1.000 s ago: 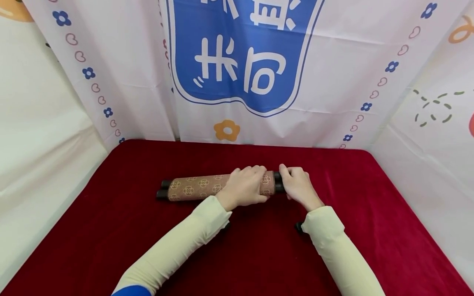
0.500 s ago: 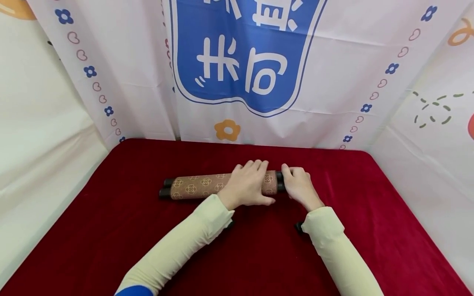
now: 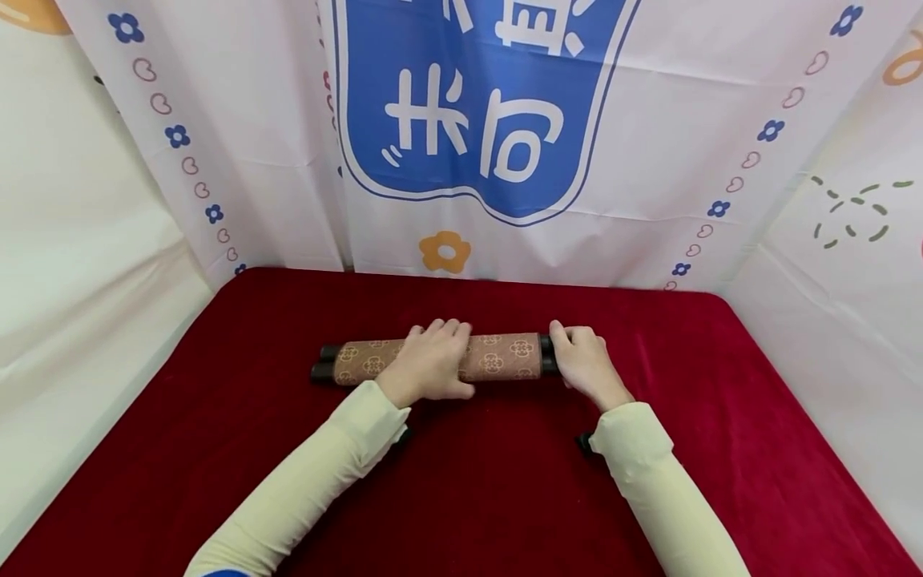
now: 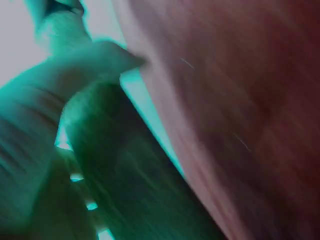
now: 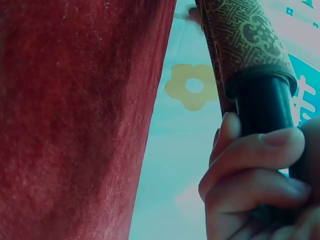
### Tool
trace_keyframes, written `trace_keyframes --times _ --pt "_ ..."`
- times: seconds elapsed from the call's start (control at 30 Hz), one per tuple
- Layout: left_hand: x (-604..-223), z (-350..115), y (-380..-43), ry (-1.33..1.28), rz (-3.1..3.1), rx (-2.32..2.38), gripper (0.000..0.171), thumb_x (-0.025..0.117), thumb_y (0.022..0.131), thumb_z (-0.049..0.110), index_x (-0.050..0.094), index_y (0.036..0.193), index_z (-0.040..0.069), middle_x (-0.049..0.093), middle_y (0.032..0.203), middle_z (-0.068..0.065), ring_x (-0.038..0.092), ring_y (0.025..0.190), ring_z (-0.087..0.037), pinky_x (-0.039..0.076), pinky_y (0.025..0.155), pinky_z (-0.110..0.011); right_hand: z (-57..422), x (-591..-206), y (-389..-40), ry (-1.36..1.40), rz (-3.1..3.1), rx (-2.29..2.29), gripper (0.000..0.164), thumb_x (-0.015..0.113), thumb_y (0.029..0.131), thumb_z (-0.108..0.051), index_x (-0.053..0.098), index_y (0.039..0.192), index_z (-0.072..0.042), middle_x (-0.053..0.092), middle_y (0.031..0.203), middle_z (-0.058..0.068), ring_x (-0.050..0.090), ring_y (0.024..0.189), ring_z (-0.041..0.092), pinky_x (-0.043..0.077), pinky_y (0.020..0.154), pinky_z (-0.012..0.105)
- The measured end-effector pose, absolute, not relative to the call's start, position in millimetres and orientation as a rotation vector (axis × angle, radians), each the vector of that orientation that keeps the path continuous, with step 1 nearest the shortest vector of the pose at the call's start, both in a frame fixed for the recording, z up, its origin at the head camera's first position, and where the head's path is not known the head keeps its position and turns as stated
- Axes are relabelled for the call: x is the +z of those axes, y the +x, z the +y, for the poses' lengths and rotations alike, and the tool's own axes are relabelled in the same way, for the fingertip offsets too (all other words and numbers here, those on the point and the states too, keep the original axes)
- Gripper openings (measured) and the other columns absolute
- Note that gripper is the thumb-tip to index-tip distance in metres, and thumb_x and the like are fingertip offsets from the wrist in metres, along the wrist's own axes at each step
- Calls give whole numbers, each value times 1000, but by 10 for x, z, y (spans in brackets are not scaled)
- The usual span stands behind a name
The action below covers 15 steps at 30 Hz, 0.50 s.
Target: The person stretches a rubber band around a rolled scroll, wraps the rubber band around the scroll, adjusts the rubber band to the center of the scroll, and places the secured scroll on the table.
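A rolled scroll (image 3: 505,358) with brown, gold-patterned cloth and two black rods lies across the table, its two rolls side by side. My left hand (image 3: 433,361) lies over the scroll left of its middle, fingers across the top and thumb along the near side. In the blurred left wrist view, the hand (image 4: 30,125) is beside the dark roll (image 4: 130,165). At the scroll's right end my right hand (image 3: 586,362) grips the black rod ends. The right wrist view shows curled fingers (image 5: 250,185) round a black rod end (image 5: 265,107).
A red velvet cloth (image 3: 497,481) covers the table. Behind it hangs a white curtain (image 3: 649,160) with a blue sign, and pale side curtains (image 3: 86,240) enclose both sides. Black wrist gear (image 3: 584,442) shows under the right cuff.
My left hand first loosens its fingers, then slides left along the scroll, baring more cloth near the right end. The right hand stays at the rod ends. The scroll shifts slightly right.
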<state>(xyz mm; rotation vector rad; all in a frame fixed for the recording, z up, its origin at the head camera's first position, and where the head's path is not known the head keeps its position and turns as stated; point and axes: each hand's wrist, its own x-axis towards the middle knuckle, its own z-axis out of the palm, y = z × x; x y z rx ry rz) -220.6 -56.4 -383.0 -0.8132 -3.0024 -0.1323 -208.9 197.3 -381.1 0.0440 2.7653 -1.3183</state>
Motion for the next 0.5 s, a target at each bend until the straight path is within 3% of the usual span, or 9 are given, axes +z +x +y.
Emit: trace_keyframes --times 0.07,0.13,0.3,0.4,0.5 --pt "-3805 -429 -2176 -880 -2938 -164 100 87 75 61 48 149 6 62 140 -11 60 128 -31 52 98 -55 1964 -3812 -2079 51 2771 -1317 61 34 112 -51 54 71 -11 51 48 1 56 47 21 50 55 35" --pt "-3794 -266 -2164 -930 -2879 -193 106 85 75 66 45 153 6 61 143 -11 61 129 -29 54 96 -53 1958 -3805 -2066 65 2772 -1316 61 34 112 -52 55 72 -11 51 48 1 55 47 21 50 54 35" --pt "-3881 -180 -2258 -942 -2848 -181 77 86 78 58 58 135 13 70 124 -3 69 113 -23 54 90 -48 1965 -3765 -2059 81 2773 -1311 62 35 111 -53 57 74 -9 53 51 3 57 48 21 51 55 35" --pt "-3954 -417 -2321 -898 -2908 -180 61 89 77 52 60 118 17 70 109 1 70 102 -22 52 90 -48 1983 -3763 -2077 76 2772 -1310 61 36 111 -53 56 74 -9 53 52 4 58 49 21 51 57 35" --pt "-3957 -696 -2309 -818 -2986 -155 57 91 76 47 60 112 15 68 104 -1 69 101 -25 52 91 -51 1998 -3774 -2101 65 2752 -1313 60 36 111 -53 55 74 -10 54 52 3 58 50 20 51 58 34"
